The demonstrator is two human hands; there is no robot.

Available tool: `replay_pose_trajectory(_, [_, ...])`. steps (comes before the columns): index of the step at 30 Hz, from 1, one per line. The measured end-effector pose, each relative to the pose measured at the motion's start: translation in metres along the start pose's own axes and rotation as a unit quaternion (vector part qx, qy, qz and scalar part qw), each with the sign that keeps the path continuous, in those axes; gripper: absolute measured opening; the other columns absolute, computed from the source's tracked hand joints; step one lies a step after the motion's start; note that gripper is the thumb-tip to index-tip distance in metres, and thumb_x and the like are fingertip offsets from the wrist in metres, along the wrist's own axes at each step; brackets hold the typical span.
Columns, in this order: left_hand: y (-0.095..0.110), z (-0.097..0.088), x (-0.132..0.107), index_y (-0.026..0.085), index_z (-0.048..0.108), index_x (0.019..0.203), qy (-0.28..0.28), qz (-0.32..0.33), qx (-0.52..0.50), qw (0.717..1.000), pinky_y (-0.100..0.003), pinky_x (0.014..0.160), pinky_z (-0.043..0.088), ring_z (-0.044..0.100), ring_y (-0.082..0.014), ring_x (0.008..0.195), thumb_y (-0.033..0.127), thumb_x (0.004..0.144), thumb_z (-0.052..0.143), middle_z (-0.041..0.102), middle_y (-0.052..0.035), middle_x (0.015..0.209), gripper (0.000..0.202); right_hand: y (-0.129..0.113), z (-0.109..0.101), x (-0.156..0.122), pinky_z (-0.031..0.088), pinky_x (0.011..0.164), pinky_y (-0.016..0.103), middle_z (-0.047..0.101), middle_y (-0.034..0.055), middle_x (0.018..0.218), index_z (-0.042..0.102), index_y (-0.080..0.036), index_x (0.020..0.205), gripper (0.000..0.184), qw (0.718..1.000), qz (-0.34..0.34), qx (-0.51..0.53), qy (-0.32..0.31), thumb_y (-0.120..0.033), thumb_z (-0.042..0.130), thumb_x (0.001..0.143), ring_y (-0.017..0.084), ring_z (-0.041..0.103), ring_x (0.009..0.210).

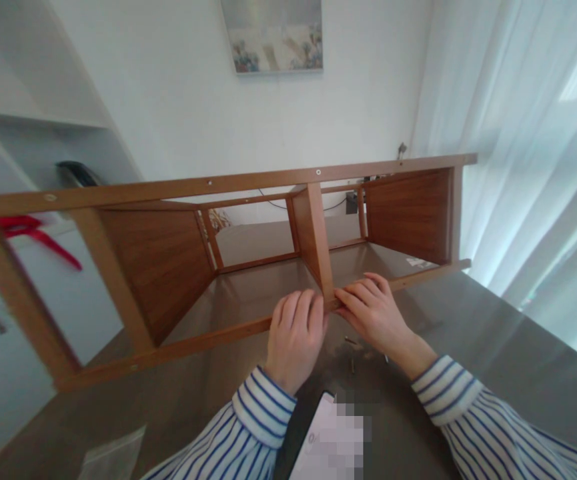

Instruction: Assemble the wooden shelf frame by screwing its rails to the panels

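Note:
A brown wooden shelf unit (263, 175) lies on its side across the grey table. Its middle shelf board (319, 240) meets the near lower rail between my two hands. My left hand (297, 330) curls over that rail just left of the joint, its fingertips hidden behind the wood. On the other side of the joint, my right hand (374, 312) grips the same rail with the fingers bent over it. Several small metal screws (351, 363) lie on the table below my right hand.
A phone (325, 440) with a lit screen rests on the table between my forearms. A clear plastic bag (112, 457) is at the lower left. Something red (38, 233) shows through the unit's left end. White curtains (528, 167) hang at the right.

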State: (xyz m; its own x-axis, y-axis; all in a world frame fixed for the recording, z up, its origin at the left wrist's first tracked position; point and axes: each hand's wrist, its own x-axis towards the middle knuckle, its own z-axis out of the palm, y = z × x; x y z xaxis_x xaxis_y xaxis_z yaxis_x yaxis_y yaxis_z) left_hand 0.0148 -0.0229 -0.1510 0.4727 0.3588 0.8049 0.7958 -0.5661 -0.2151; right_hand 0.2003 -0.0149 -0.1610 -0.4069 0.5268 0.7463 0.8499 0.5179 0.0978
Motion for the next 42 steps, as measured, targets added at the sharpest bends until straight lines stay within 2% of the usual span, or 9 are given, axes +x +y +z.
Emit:
replay_pose_trajectory(2, [0.004,-0.001,-0.008,0.016,0.063,0.091,0.025,-0.006,-0.088,0.996,-0.037,0.083,0.043,0.057,-0.0235,0.092,0.015,0.079,0.057,0.067,-0.0103,0.093,0.014,0.0,-0.001,0.0,0.029,0.098,0.041,0.066,0.0033,0.094,0.059,-0.021,0.109,0.024,1.0,0.001,-0.003,0.004,-0.033,0.052,0.09,0.018,0.053,0.09])
replay_pose_trajectory(5, [0.015,0.01,-0.021,0.019,0.061,0.075,-0.078,-0.151,-0.312,0.935,-0.03,0.065,0.045,0.058,-0.0166,0.067,0.016,0.078,0.056,0.063,-0.0039,0.069,0.006,0.0,-0.001,0.001,0.029,0.098,0.041,0.066,0.0032,0.095,0.059,-0.021,0.109,0.024,1.0,0.005,-0.008,0.006,-0.034,0.052,0.09,0.018,0.053,0.091])
replay_pose_trajectory(8, [0.021,0.026,-0.026,0.019,0.063,0.089,-0.172,-0.38,-0.552,0.722,-0.027,0.055,0.043,0.058,-0.0144,0.06,0.019,0.073,0.063,0.066,-0.0034,0.075,0.015,0.0,-0.001,0.003,0.029,0.099,0.041,0.067,0.0038,0.096,0.059,-0.02,0.109,0.024,1.0,0.008,-0.008,0.016,-0.034,0.053,0.09,0.018,0.053,0.092])
replay_pose_trajectory(11, [0.018,0.031,-0.017,0.022,0.058,0.109,-0.089,-0.468,-0.734,0.483,-0.032,0.07,0.049,0.064,-0.0191,0.084,0.026,0.071,0.069,0.067,-0.0067,0.102,0.039,-0.002,-0.002,0.005,0.029,0.099,0.041,0.067,0.0048,0.099,0.058,-0.019,0.112,0.026,1.0,0.004,-0.007,0.027,-0.031,0.053,0.09,0.018,0.054,0.094])
replay_pose_trajectory(12, [0.016,0.03,-0.013,0.025,0.054,0.117,-0.05,-0.467,-0.772,0.429,-0.035,0.078,0.048,0.063,-0.0201,0.093,0.027,0.072,0.069,0.066,-0.0062,0.107,0.047,-0.002,-0.002,0.006,0.029,0.1,0.041,0.067,0.0053,0.099,0.058,-0.018,0.113,0.027,0.999,0.002,-0.006,0.032,-0.03,0.053,0.09,0.018,0.054,0.095])
replay_pose_trajectory(14, [0.013,0.027,-0.005,0.031,0.044,0.129,0.007,-0.454,-0.81,0.371,-0.038,0.088,0.045,0.062,-0.0194,0.1,0.026,0.074,0.069,0.067,-0.004,0.109,0.061,-0.004,-0.003,0.006,0.029,0.1,0.041,0.067,0.0064,0.101,0.058,-0.017,0.114,0.028,0.999,0.001,-0.003,0.042,-0.03,0.053,0.09,0.019,0.054,0.097])
replay_pose_trajectory(19, [0.01,0.027,0.003,0.031,0.044,0.131,0.003,-0.427,-0.838,0.341,-0.035,0.09,0.045,0.063,-0.0169,0.098,0.019,0.073,0.069,0.069,-0.0027,0.105,0.064,-0.01,-0.007,0.006,0.03,0.101,0.042,0.067,0.0074,0.106,0.058,-0.017,0.115,0.029,0.998,0.001,0.012,0.054,-0.03,0.053,0.09,0.019,0.055,0.099])
replay_pose_trajectory(33, [0.007,0.03,0.001,0.021,0.061,0.109,0.003,-0.419,-0.845,0.333,-0.031,0.087,0.047,0.063,-0.015,0.095,0.022,0.077,0.066,0.068,-0.0041,0.105,0.032,-0.018,-0.016,0.01,0.03,0.102,0.041,0.068,0.0056,0.107,0.06,-0.018,0.113,0.027,0.997,0.009,0.033,0.074,-0.031,0.054,0.09,0.018,0.056,0.101])
replay_pose_trajectory(42, [0.009,0.029,0.002,0.022,0.061,0.114,0.012,-0.427,-0.841,0.331,-0.029,0.083,0.047,0.063,-0.0149,0.094,0.025,0.077,0.068,0.07,-0.0038,0.103,0.038,-0.019,-0.014,0.01,0.03,0.103,0.042,0.068,0.0055,0.107,0.06,-0.02,0.113,0.027,0.997,0.022,0.034,0.065,-0.031,0.054,0.089,0.018,0.057,0.102])
